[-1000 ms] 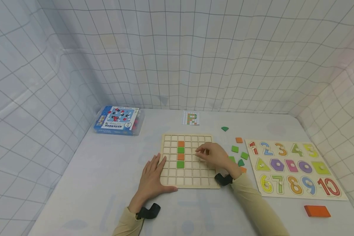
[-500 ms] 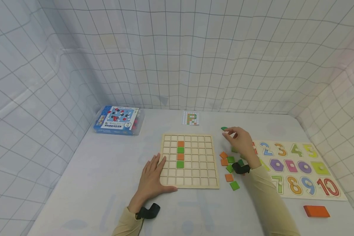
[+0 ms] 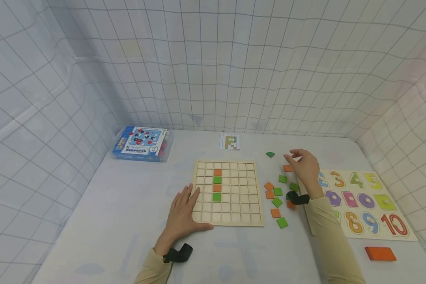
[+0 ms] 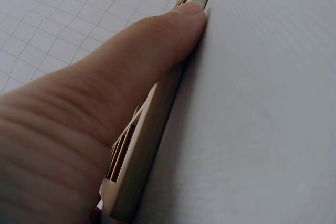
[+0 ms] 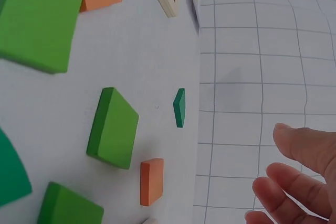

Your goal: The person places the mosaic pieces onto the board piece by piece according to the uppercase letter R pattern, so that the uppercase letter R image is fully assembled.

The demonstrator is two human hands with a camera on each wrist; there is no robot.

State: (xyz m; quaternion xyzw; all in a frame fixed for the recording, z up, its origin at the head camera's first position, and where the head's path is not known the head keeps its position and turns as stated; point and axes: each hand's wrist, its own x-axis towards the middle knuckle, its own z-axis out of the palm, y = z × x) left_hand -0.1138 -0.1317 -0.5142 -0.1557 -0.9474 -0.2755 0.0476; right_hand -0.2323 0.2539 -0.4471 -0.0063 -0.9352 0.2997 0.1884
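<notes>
My left hand [image 3: 182, 215] lies spread at the near left corner of a wooden grid board [image 3: 245, 225], fingers along its left side. In the left wrist view the thumb [image 4: 157, 40] rests against the board's edge. One column of the board holds orange and green square tiles [image 3: 217, 197], alternating. My right hand [image 3: 306, 169] is raised to the right of the board, thumb and fingers apart and loosely bent, holding nothing. Nearest it are an orange tile [image 3: 287, 168] and a dark green quarter-round piece [image 3: 270, 154]; the right wrist view shows a green tile [image 5: 113, 129] farther below.
Several loose orange and green tiles [image 3: 277, 202] lie between the grid board and a number-and-shape puzzle board [image 3: 362, 232]. A small pattern card [image 3: 229, 141] lies behind the grid. A boxed molecule set [image 3: 142, 144] stands back left; an orange block [image 3: 380, 253] lies front right.
My right hand has moved from over the grid, away to the right past the loose tiles, and its fingers have spread a little. The left hand has stayed in place.
</notes>
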